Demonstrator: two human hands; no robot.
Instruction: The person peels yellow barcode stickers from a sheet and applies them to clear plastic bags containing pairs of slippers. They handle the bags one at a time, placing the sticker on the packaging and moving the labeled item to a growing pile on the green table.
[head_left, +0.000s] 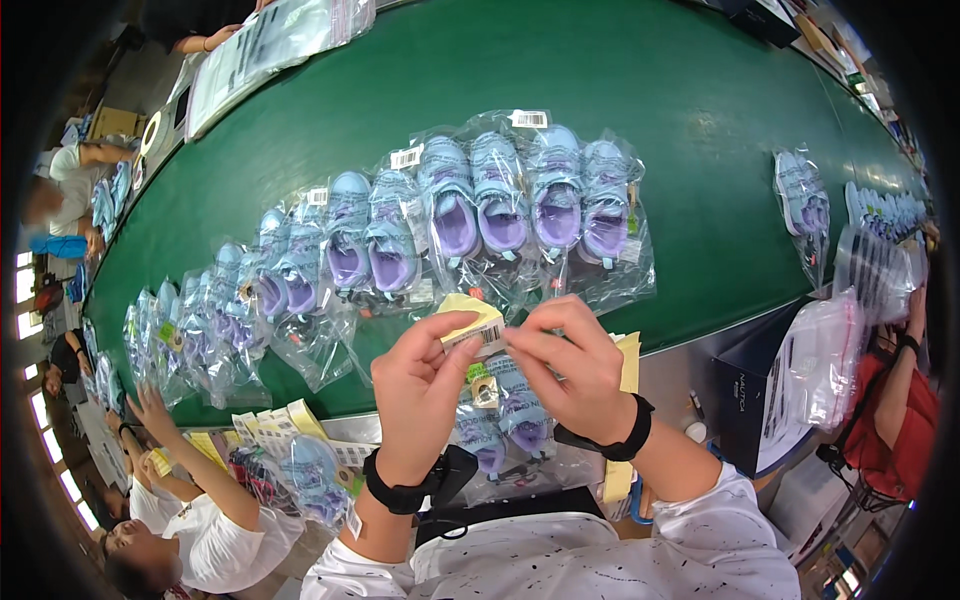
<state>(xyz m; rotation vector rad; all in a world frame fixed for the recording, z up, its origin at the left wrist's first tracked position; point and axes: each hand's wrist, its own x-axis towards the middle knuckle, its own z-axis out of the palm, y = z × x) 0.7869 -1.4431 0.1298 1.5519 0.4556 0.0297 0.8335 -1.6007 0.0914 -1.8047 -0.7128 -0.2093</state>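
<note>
My left hand (415, 395) is closed on a small yellow sheet of barcode stickers (462, 304), thumb and fingers at its edge. The thumb and forefinger of my right hand (572, 365) pinch the right end of a white barcode sticker (488, 333) on that sheet. Just beyond my hands, pairs of light blue shoes with purple linings (455, 228) lie in clear plastic bags. Several bags bear a white barcode sticker (529, 119). Below my hands, partly hidden by them, another bagged pair of shoes (520, 415) lies close to my body.
The green table (700, 90) carries a row of bagged shoes bending to the left. A single bagged pair (802, 195) lies at right, by a dark box (745, 400) and plastic bags (822, 350). A co-worker in white (225, 530) reaches in at left, near yellow sticker sheets (285, 428).
</note>
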